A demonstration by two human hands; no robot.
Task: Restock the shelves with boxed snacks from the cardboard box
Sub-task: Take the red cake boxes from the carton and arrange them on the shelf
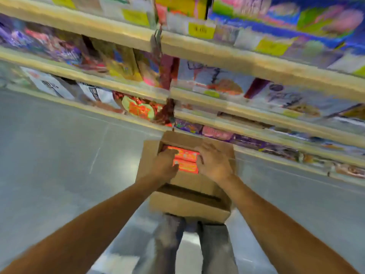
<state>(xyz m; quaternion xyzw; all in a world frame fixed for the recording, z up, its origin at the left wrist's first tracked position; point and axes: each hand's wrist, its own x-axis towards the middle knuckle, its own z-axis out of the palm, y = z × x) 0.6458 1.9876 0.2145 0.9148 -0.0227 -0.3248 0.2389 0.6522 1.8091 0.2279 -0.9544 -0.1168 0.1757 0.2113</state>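
I see both arms stretched down into the open brown cardboard box (189,204) on the grey polished floor (49,145); the left hand (166,165) and right hand (214,163) flank the bright orange-red snack boxes (185,160) inside, fingers curled onto them, though I cannot tell whether either truly grips. Blurred tan shelves (256,64) carry colourful packets; yellow price tags (201,29) are unreadable.

Between the two hands, the snack boxes (185,160) are bright red-orange with yellow marks. Around them, the cardboard box (189,204) is plain brown. Above it, the shelves (256,64) are pale tan with yellow tags (201,29). Beside the box, the floor (49,155) is grey.
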